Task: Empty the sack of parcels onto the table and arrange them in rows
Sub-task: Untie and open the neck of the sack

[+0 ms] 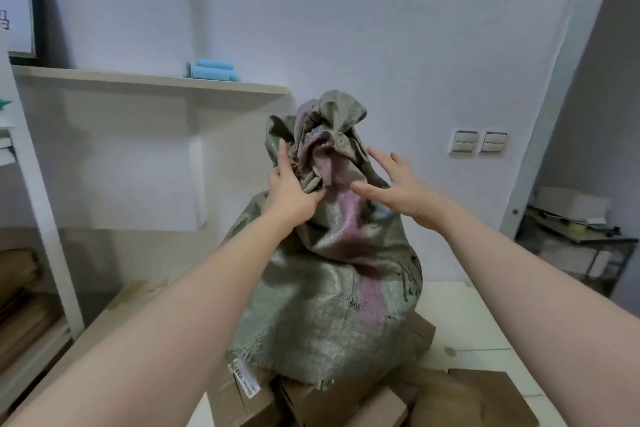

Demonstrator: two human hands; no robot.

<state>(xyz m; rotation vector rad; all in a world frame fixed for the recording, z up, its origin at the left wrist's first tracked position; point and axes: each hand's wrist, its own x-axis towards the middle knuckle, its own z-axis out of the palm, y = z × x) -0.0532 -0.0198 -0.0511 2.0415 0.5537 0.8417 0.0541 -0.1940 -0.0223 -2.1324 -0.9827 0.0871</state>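
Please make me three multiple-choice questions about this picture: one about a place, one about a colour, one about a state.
1. Where do the blue rolls lie? A on the shelf; B on the table; C on the floor.
2. Which colour is the stripe down the sack? A yellow; B pink-purple; C orange.
3. How is the right hand? A shut in a fist; B holding a box; C open, fingers spread.
Answers: 1 A, they rest on the board by the wall. 2 B, the stripe is pink-purple on grey-green cloth. 3 C, its fingers are straight, while the left hand grips the bunched cloth.
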